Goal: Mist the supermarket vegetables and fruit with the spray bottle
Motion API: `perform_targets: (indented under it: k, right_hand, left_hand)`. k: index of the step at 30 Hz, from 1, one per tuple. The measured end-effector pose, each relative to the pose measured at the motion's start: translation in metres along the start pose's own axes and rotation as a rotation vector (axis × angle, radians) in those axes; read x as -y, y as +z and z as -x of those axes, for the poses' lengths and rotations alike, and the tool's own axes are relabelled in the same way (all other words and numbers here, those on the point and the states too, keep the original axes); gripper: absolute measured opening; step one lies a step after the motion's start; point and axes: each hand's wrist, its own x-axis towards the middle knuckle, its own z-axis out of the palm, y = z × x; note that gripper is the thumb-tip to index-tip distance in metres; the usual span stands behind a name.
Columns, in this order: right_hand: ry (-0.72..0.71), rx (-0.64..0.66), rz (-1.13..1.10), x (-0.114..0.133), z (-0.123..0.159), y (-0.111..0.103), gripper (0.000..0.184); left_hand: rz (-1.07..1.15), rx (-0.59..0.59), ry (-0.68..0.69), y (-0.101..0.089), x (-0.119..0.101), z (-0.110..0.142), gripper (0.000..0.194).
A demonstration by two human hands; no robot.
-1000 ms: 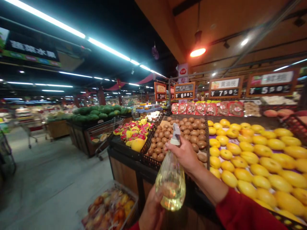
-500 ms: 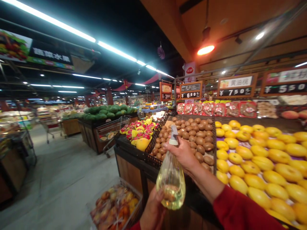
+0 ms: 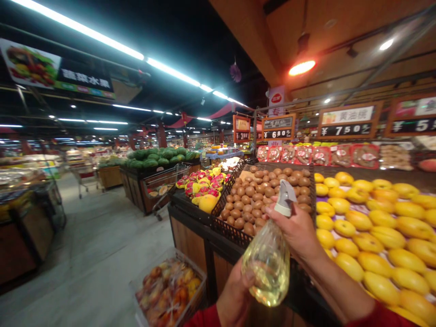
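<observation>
A clear spray bottle (image 3: 269,259) with yellowish liquid and a grey-white trigger head (image 3: 285,198) tilts in front of me. My right hand (image 3: 296,227) is wrapped round its neck, just under the head. Lower down, my left hand (image 3: 236,288) grips the side of the bottle near its base; part of those fingers is behind the bottle. Brown kiwifruit (image 3: 254,200) lie in a black crate (image 3: 235,234) just beyond the bottle. To the right of my right hand are rows of yellow mangoes (image 3: 378,236).
Below on the left, a plastic crate (image 3: 200,290) holds bagged fruit. Dragon fruit (image 3: 204,184) lie left of the kiwifruit. A shopping cart (image 3: 166,184) stands by the watermelons (image 3: 160,156). Price signs (image 3: 347,120) hang over packed trays (image 3: 322,156). A grey aisle floor (image 3: 102,254) runs along the left.
Both hands and the spray bottle have moved right across the view. The bottle's head now leans further right. The surroundings have shifted slightly right in the picture.
</observation>
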Motion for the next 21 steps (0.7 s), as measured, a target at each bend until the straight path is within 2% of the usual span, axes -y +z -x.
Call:
perform_targets:
  k: [5,10,14,19,21]
  right_hand:
    - [-0.058,-0.136,0.162,0.008,0.009,-0.016,0.045]
    - [-0.014,-0.2,0.226,0.007,0.022,-0.035,0.052]
    - [-0.021,-0.262,0.24,0.0,0.032,-0.045,0.051]
    - [0.016,-0.211,0.169,0.0,0.04,-0.041,0.05]
    - [0.04,-0.186,0.163,0.0,0.041,-0.037,0.053]
  left_hand:
    - [0.024,0.038,-0.039,0.006,0.008,-0.002,0.073]
    - [0.09,0.148,-0.042,0.007,0.025,-0.004,0.066]
    - [0.126,0.186,-0.045,0.008,0.033,-0.002,0.069]
    - [0.148,0.239,-0.086,0.005,0.039,0.004,0.074]
    - [0.164,0.234,-0.098,0.003,0.039,0.008,0.067]
